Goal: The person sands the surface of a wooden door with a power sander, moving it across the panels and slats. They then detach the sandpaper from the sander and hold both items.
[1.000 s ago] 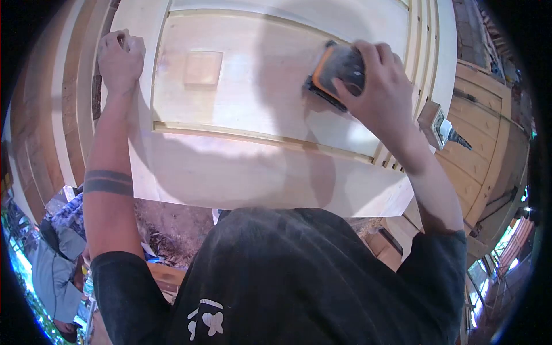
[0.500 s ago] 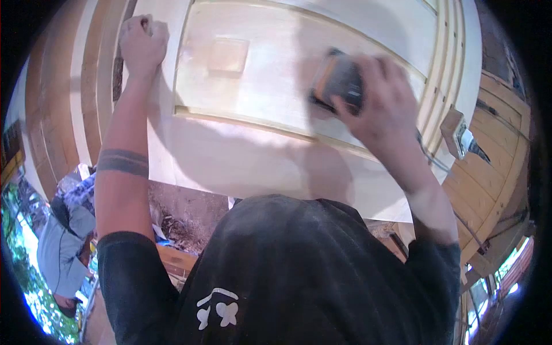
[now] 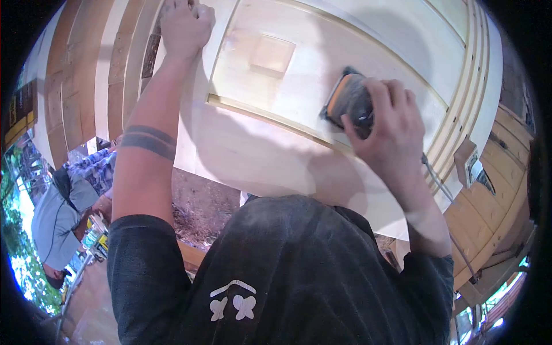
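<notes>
My right hand (image 3: 394, 126) is wrapped round a dark power sander (image 3: 348, 100) with an orange band. The sander's pad rests on the recessed field of a pale wooden panel (image 3: 247, 149) with raised mouldings, close to the near moulding. At the panel's upper left edge is my left hand (image 3: 187, 29), its fingers curled closed; what lies inside them is hidden. Between the two hands, a square shape (image 3: 273, 54) stands out on the panel's surface.
Boards (image 3: 72, 80) run along the left. A cord (image 3: 440, 184) passes by my right wrist, near a small wooden block (image 3: 466, 155) at the panel's right edge. Another wooden panel (image 3: 489, 201) stands beyond it. A co-worker in grey (image 3: 63, 207) bends at lower left.
My right hand has moved the sander left and nearer to me across the panel. The whole view has shifted, so the panel and my left hand appear farther right.
</notes>
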`<state>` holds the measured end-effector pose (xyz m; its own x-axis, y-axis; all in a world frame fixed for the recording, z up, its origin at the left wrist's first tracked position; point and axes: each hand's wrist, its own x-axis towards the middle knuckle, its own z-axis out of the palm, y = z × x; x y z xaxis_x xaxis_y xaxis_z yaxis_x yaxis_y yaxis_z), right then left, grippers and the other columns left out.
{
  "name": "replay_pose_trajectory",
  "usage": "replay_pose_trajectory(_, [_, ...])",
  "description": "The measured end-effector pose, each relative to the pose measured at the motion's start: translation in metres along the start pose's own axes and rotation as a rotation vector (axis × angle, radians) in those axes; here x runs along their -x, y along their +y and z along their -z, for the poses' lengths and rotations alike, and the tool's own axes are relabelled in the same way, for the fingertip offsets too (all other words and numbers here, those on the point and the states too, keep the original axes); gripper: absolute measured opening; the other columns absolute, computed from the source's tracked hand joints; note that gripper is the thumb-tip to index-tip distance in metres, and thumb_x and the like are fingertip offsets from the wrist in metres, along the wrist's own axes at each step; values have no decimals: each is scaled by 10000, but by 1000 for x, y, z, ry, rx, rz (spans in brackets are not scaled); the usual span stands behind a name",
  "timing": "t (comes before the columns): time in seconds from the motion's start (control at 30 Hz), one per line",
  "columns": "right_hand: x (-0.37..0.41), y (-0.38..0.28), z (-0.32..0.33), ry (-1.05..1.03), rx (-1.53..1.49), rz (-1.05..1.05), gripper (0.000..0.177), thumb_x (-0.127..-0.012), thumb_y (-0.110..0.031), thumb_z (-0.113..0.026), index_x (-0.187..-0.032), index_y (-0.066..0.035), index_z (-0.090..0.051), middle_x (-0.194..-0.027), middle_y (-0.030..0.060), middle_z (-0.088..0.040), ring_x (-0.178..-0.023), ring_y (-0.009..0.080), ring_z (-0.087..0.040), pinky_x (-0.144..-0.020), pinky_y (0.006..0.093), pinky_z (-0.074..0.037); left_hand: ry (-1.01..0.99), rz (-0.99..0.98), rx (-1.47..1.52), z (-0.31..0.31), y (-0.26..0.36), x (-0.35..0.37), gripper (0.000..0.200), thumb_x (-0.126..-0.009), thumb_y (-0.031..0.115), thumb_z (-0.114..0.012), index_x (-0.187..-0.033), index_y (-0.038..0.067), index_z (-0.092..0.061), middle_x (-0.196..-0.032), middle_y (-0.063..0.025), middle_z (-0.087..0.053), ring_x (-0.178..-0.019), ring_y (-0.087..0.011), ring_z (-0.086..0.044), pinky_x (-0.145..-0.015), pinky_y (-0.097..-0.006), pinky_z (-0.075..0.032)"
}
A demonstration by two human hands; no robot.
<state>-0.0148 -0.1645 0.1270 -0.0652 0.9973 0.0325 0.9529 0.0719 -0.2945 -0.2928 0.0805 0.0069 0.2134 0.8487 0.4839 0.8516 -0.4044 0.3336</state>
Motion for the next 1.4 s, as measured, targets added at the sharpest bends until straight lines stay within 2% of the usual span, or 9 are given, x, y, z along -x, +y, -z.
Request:
replay_pose_trajectory(0.4, [46, 54, 18, 103, 80, -177, 501, -691, -189, -808, -1126, -83, -584, -1011, 140, -583, -938, 344, -591, -794, 439, -507, 76, -30, -50, -8, -9, 2, 192, -791, 134, -590, -939, 13, -580, -923, -208, -609, -913, -391, -605, -806, -485, -482])
replay_pose_trajectory(0.5, [35, 69, 15, 196, 178, -292, 486, -720, -249, -795, -1125, -75, -590, -1012, 155, -596, -952, 348, -610, -797, 443, -524, -109, 52, -142, -6, -14, 5, 354, -842, 286, -620, -1076, 20, -605, -1104, -186, -607, -1034, -376, -588, -926, -472, -458])
replay_pose_trajectory(0.6, [18, 45, 5, 206, 198, -378, 514, -738, -285, -789, -1159, -71, -586, -1033, 164, -600, -948, 351, -622, -816, 435, -526, -85, 4, -106, -6, -17, 5, 336, -830, 272, -629, -1059, 27, -603, -1109, -187, -593, -1031, -378, -580, -925, -473, -457])
replay_pose_trajectory(0.87, [39, 8, 0, 81, 37, -153, 491, -716, -263, -778, -1145, -113, -592, -1003, 135, -589, -930, 320, -610, -801, 419, -541, -69, 31, -109, -2, -13, 4, 346, -830, 281, -633, -1053, 16, -618, -1071, -189, -619, -1035, -378, -592, -937, -480, -453])
replay_pose_trajectory(1.07, [6, 62, 5, 228, 157, -440, 502, -749, -361, -727, -1148, -82, -607, -1062, 186, -621, -990, 354, -622, -793, 459, -547, -128, 47, -189, -16, -38, -1, 441, -828, 339, -631, -1124, 12, -638, -1138, -190, -640, -1071, -376, -609, -961, -464, -464])
replay_pose_trajectory(1.1, [-3, 68, -14, 491, 342, -418, 429, -780, -366, -670, -1072, -54, -628, -1012, 215, -654, -952, 378, -650, -810, 467, -548, -141, 12, -215, -14, -37, -2, 454, -832, 342, -623, -1144, 12, -635, -1150, -192, -637, -1079, -375, -606, -966, -462, -464])
replay_pose_trajectory(1.17, [-18, 59, -28, 535, 344, -456, 390, -798, -307, -643, -1066, -25, -623, -1012, 224, -648, -960, 391, -640, -857, 501, -516, -183, 9, -233, -11, -38, -5, 466, -837, 345, -612, -1164, 13, -632, -1173, -197, -628, -1105, -371, -595, -978, -458, -460])
replay_pose_trajectory(1.2, [-24, 50, -23, 327, 144, -525, 422, -784, -244, -673, -1136, -23, -597, -1063, 205, -611, -1006, 380, -602, -888, 528, -483, -205, 37, -228, -10, -37, -5, 461, -840, 343, -611, -1161, 13, -633, -1176, -200, -624, -1116, -367, -587, -982, -457, -456])
replay_pose_trajectory(1.4, [-14, -38, -26, 230, 179, -487, 455, -793, -291, -673, -1170, -46, -603, -1124, 175, -603, -1030, 328, -602, -921, 455, -447, -203, 53, -161, -8, -40, -2, 426, -857, 307, -612, -1141, -9, -626, -1121, -203, -625, -1044, -357, -596, -949, -450, -463])
